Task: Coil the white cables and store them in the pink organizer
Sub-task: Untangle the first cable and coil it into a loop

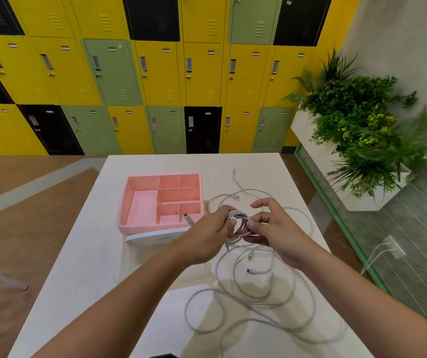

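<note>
My left hand [211,232] grips a small coil of white cable [238,220] above the white table [83,267], just right of the pink organizer [127,200]. One plug end of that cable sticks out to the left over the organizer's near right corner. My right hand [271,226] pinches the same coil from the right, with its index finger raised. Several loose white cables [256,290] lie in loops on the table below and around both hands. The organizer's compartments hold nothing.
A white lid [153,237] lies against the organizer's near side. A white planter with green plants [362,140] stands to the right of the table. Yellow, green and black lockers [155,73] line the wall behind. A glass panel runs along the right.
</note>
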`<state>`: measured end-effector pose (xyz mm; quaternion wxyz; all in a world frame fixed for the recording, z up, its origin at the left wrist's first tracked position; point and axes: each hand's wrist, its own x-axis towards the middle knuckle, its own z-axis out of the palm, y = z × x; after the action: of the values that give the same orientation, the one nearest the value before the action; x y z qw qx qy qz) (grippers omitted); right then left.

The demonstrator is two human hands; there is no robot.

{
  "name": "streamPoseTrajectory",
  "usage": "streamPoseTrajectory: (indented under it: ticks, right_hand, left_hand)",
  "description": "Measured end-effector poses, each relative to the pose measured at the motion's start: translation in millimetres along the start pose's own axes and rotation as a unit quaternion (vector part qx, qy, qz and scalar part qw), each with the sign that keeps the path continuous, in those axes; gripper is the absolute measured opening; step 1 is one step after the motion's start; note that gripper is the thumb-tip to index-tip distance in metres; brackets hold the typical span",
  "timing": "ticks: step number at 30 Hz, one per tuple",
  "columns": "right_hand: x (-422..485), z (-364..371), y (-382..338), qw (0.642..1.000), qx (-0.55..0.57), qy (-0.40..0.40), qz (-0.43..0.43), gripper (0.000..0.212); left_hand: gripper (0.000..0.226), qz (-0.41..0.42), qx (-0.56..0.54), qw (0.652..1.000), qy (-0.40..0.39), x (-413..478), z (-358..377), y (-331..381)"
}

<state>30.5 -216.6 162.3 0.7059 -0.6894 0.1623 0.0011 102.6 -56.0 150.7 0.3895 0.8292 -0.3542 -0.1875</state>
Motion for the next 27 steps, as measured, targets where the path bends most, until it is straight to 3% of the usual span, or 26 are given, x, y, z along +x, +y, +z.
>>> streamPoseTrajectory:
  ticks: [6,11,13,20,27]
  right_hand:
    - [0.4,-1.7,-8.6,0.998,-0.023,-0.042,0.050,0.020]
    - [0.3,-4.5,-8.9,0.991,-0.108,-0.053,0.064,0.005]
    - [-1.4,-3.1,-7.0,0.984,-0.149,-0.068,0.067,0.016]
    - [-3.9,8.0,-5.1,0.991,-0.092,-0.094,0.012,0.030]
    - [-1.9,-5.0,-7.9,0.984,0.009,-0.167,0.060,0.031]
  left_hand:
    - [0.026,0.019,0.179,0.981,0.071,2.5,4.1,-7.2]
    - [0.017,-0.014,0.097,0.992,0.081,0.6,4.9,-13.6]
    - [0.016,-0.026,0.054,0.995,0.084,0.3,4.8,-13.2]
    - [0.015,-0.015,0.088,0.994,0.063,0.6,10.3,-7.9]
    - [0.014,-0.016,0.068,0.997,0.045,-0.8,5.5,-9.5]
